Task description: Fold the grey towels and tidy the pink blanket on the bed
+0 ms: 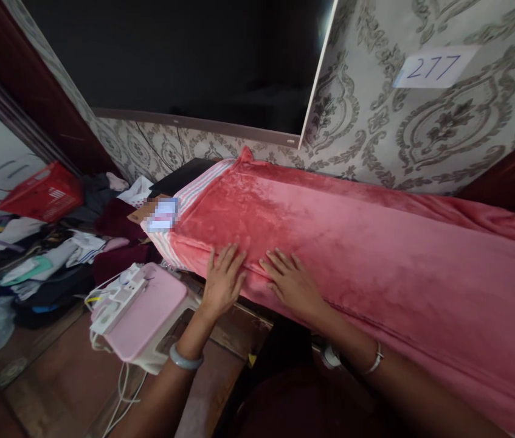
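Observation:
A pink-red plush blanket [352, 243] covers a long surface below the wall. My left hand [225, 280] rests on its near edge, fingers spread and palm down. Beside it on the right, my right hand [291, 283] lies flat on the same edge with its fingers apart. Neither hand grips the cloth. A striped white, pink and grey cloth [207, 182] shows past the blanket's left end. On that end lies a card or phone [163, 214], blurred out, next to a brown piece of cardboard [141, 213].
A pink-topped stool [152, 310] bearing a white power strip [118, 301] stands left of my arms, its cords trailing to the floor. Clothes [56, 261] are piled at the left near a red bag [51, 191]. A large television [184, 61] hangs above the blanket.

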Action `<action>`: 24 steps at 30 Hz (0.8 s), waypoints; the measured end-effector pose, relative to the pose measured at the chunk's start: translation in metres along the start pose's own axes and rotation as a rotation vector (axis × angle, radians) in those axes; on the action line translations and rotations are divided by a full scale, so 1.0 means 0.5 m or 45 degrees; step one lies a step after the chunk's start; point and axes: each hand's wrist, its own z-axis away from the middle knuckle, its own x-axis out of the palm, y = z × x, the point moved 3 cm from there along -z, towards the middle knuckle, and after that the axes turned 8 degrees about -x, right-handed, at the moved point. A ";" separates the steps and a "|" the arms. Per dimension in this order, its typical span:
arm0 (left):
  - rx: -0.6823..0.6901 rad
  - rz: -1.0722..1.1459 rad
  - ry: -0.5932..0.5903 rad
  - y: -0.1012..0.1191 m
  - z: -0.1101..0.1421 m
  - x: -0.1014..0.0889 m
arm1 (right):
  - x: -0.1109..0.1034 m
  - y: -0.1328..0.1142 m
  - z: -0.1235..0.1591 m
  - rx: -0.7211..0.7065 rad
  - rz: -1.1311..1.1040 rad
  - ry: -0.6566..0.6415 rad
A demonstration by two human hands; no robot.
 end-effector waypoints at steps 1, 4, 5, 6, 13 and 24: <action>-0.040 -0.009 0.026 -0.012 -0.017 -0.008 | -0.007 0.002 -0.008 -0.013 -0.016 0.003; -0.184 -0.059 0.096 -0.054 -0.071 -0.026 | -0.026 0.006 -0.047 -0.010 -0.032 0.040; -0.231 -0.076 0.112 -0.068 -0.087 -0.028 | -0.030 0.006 -0.063 -0.002 -0.032 0.056; -0.269 -0.091 0.120 -0.081 -0.099 -0.028 | -0.032 0.004 -0.077 0.005 -0.034 0.066; -0.361 -0.151 0.048 -0.122 -0.092 0.011 | 0.022 -0.023 -0.110 -0.075 -0.032 -0.031; -0.372 -0.137 0.126 -0.123 -0.080 0.020 | 0.028 -0.033 -0.094 -0.103 0.015 0.056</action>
